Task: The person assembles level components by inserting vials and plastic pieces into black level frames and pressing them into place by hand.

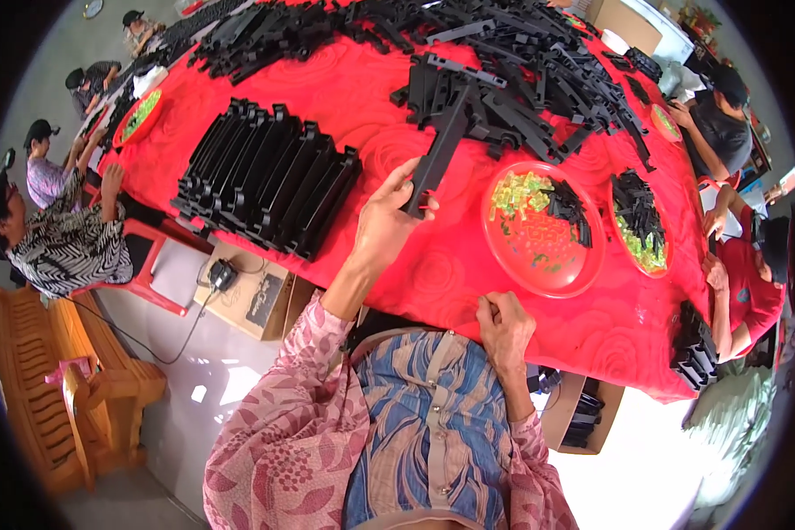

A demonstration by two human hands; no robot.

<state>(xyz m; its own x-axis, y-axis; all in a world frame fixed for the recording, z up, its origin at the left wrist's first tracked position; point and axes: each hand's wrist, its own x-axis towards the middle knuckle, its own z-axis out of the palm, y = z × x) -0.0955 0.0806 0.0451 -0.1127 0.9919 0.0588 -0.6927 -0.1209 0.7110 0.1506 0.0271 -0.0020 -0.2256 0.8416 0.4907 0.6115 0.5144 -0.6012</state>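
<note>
My left hand [390, 212] is closed round the lower end of a long black plastic piece [443, 146], which points up and away over the red tablecloth. My right hand [505, 329] rests at the table's near edge with its fingers curled; whatever they may hold is too small to make out. Just beyond it sits a red round tray [530, 283] with yellow-green translucent bits [514, 196] and short black strips [570, 212]. Left of my left hand stands a neat row of similar long black pieces [265, 177], packed side by side.
A big loose heap of black pieces [521, 71] covers the far side. Another red tray [664, 265] lies to the right. Several people sit round the table, one in a red shirt [755, 283] at right. Cardboard boxes [247, 300] and a wooden bench [53, 389] stand below.
</note>
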